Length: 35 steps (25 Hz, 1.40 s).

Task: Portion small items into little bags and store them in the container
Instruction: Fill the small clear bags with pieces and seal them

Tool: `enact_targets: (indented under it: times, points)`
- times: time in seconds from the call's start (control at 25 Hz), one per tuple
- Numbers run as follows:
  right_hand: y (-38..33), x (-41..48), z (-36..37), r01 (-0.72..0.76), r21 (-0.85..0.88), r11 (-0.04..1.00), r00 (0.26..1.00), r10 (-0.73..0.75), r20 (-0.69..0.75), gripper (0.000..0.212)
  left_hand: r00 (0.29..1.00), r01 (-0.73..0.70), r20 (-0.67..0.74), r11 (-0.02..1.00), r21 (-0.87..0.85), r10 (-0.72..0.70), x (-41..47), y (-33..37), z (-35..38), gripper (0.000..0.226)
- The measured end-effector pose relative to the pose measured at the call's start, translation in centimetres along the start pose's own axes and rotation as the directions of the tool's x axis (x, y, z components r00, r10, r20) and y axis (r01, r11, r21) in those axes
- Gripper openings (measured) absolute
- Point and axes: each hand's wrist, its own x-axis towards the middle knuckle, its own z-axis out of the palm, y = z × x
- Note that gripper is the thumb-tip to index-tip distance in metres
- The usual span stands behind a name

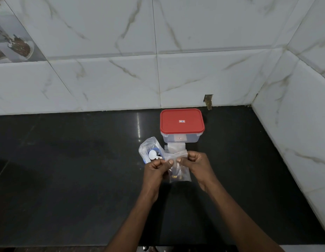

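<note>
A small clear bag (180, 174) with a few yellowish and dark items at its bottom hangs between my hands over the black counter. My left hand (156, 170) pinches the bag's top edge on the left, and my right hand (195, 162) pinches it on the right. Behind the bag stands a clear plastic container (181, 138) with its red lid (181, 121) on. A larger clear bag (150, 149) holding a white spoon (153, 154) and blue and dark bits lies just left of my hands. Several flat empty bags (175, 147) lie in front of the container.
The black counter (67, 170) runs left to right, closed in by white marble-look tiled walls at the back (121, 79) and on the right (294, 124). The counter's front edge runs along the bottom of the view.
</note>
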Motion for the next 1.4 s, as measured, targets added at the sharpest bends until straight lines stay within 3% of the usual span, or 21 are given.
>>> enact_targets:
  times: [0.2,0.36,0.76,1.08,1.4]
  points:
    - [0.0,-0.1,0.0,-0.027,0.040,0.999,0.999,0.028,-0.030,0.013,0.996,-0.005,-0.084,1.000,0.014,0.006,0.4,0.6,-0.4,0.021]
    - [0.4,-0.4,0.6,-0.072,0.085,0.994,0.997,0.075,-0.036,0.014,0.998,0.001,-0.057,0.998,0.065,0.003,0.6,0.6,-0.3,0.003]
    - [0.0,-0.3,0.9,-0.182,0.139,0.973,0.982,0.187,-0.021,0.018,0.996,0.090,0.013,0.992,0.086,-0.092,0.2,1.2,-0.2,0.014]
    - [-0.3,-0.4,0.6,-0.143,0.019,0.990,0.989,0.143,-0.031,0.016,0.990,0.138,-0.011,0.981,0.133,-0.138,0.7,1.6,-0.1,0.015]
    - [-0.6,-0.6,-0.8,-0.127,0.133,0.983,0.992,0.128,-0.002,0.007,0.989,0.130,0.069,0.990,0.054,-0.134,0.4,1.6,-0.1,0.009]
